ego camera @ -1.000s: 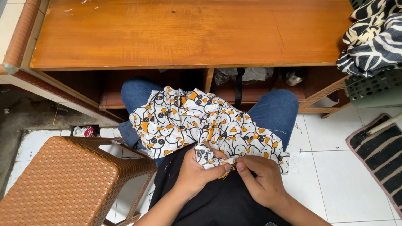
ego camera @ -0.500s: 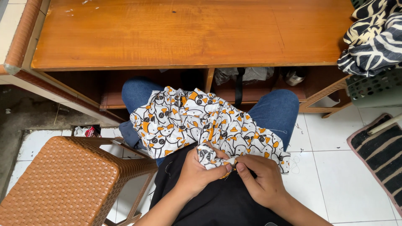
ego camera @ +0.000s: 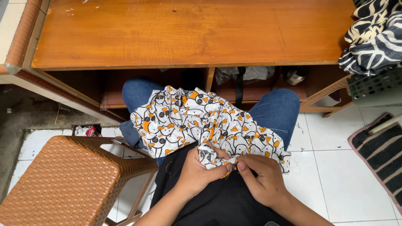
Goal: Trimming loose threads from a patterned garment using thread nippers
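A white cloth (ego camera: 190,119) printed with black and orange cartoon faces lies bunched over my lap and blue jeans. My left hand (ego camera: 200,173) grips a gathered fold of this cloth at its near edge. My right hand (ego camera: 259,178) pinches the same fold from the right, thumb and forefinger meeting the left hand's fingertips. Whether the right fingers hold a needle or thread I cannot make out. A thin loose thread (ego camera: 298,161) trails on the tile by my right knee.
A wooden table (ego camera: 192,33) spans the top, with a shelf (ego camera: 259,90) under it holding a plastic-wrapped bundle. A brown woven plastic stool (ego camera: 63,184) stands at lower left. A black-and-white patterned fabric (ego camera: 374,35) hangs over a green basket (ego camera: 377,90) at right. A striped mat (ego camera: 381,155) lies on white tiles.
Both hands stay on the cloth's near fold; the fingers have shifted only slightly. The cloth and the surroundings have not moved.
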